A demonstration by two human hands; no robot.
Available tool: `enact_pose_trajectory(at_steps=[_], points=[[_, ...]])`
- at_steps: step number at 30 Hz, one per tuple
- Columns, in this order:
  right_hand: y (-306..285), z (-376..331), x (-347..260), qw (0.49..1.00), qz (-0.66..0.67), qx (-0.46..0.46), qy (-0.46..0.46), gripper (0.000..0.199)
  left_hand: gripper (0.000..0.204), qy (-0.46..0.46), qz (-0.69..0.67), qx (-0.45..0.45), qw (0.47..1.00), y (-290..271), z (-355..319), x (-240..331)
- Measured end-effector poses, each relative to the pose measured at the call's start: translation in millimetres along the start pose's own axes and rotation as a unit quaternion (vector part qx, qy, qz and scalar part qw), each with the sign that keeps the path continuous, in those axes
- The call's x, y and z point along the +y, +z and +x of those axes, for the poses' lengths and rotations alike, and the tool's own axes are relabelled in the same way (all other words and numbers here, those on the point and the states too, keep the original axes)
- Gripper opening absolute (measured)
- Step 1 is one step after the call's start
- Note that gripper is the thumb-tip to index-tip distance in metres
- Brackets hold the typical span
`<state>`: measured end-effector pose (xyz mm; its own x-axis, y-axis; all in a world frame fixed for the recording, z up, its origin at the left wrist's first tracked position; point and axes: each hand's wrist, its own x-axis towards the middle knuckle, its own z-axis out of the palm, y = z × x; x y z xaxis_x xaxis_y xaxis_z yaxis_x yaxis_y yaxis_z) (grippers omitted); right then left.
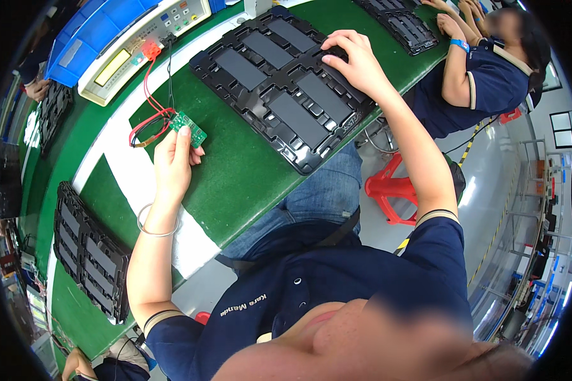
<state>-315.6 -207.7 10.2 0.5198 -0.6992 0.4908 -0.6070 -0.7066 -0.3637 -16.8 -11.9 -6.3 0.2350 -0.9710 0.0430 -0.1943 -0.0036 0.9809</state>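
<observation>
My left hand [175,162] pinches a small green circuit board [189,129] between thumb and fingers, above the bench. Red and black wires [151,120] run beside the board and up toward a tester. In front of me lies a black plastic tray [260,105] with several flat dark grey rectangular pieces [297,120] in its pockets. My right hand [357,63] rests over the tray's right end, fingers bent and thumb apart from them. Whatever lies directly beneath that palm is hidden.
The beige tester [145,51] with a yellow display stands at the back left, beside blue bins [95,35]. Another loaded black tray [90,254] is at the left. A co-worker [483,89] sits at the right by a further tray [400,22]. A red stool [391,190] stands below the bench.
</observation>
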Motion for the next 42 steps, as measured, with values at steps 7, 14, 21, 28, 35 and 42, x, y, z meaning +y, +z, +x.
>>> enact_pose_trajectory(at_steps=[7, 14, 21, 28, 35, 42], points=[[16, -1, -42, 0.992, -0.033, -0.072, -0.097, 0.018, 0.031, -0.004, 0.009, 0.008, 1.000, 1, 0, 3], [-16, 24, -54, 0.924, 0.179, -0.310, 0.135, 0.022, 0.031, 0.000, 0.001, -0.002, 1.000, -1, 0, 0], [-18, 11, -53, 0.780, 0.513, -0.333, 0.130, 0.035, 0.032, 0.005, 0.004, -0.016, 1.000, 4, 3, 2], [43, 51, -143, 0.757, 0.537, -0.350, 0.124, 0.020, 0.032, -0.028, -0.013, 0.005, 1.000, -2, -1, 5], [98, 61, -166, 0.709, 0.591, -0.362, 0.130, 0.021, 0.029, -0.037, -0.135, 0.023, 0.990, -10, 2, 0], [90, 49, -172, 0.715, 0.567, -0.386, 0.133, 0.023, 0.029, -0.059, -0.128, 0.008, 0.990, -10, -1, 5]])
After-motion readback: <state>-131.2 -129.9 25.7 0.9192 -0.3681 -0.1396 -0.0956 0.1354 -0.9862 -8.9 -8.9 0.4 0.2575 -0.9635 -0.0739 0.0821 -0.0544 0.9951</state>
